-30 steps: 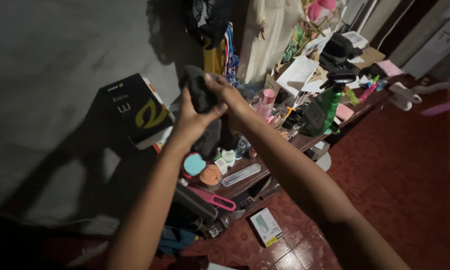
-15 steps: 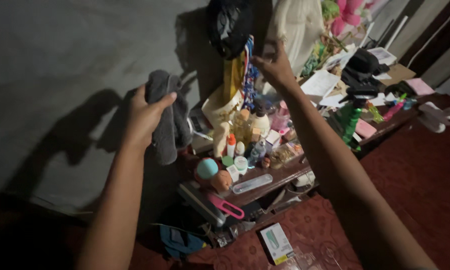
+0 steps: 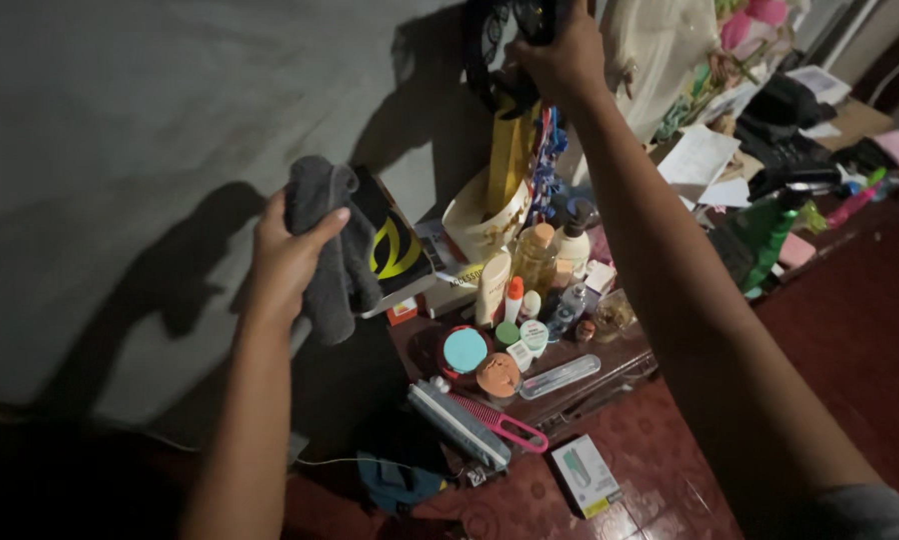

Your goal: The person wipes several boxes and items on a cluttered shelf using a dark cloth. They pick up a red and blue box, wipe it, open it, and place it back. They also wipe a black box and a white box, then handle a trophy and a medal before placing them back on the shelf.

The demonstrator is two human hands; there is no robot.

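Note:
My left hand (image 3: 282, 255) grips a dark grey cloth (image 3: 322, 245) that hangs down from my fist, held in the air in front of a black box with a yellow mark (image 3: 395, 245). My right hand (image 3: 562, 52) is raised high and closed on a black patterned item (image 3: 498, 50) hanging against the grey wall. Below both hands a dark wooden table (image 3: 610, 365) is crowded with bottles (image 3: 535, 258), tubes and small round jars (image 3: 465, 350).
A pink-handled brush (image 3: 505, 422) and a grey flat case lie at the table's near end. A small white box (image 3: 585, 475) rests on the red tiled floor. A green spray bottle (image 3: 770, 235), papers and a black bag crowd the far end. A pale garment hangs beside the black item.
My right hand has let go of the cloth and risen to the hanging black item. My left hand now holds the cloth alone, off to the left.

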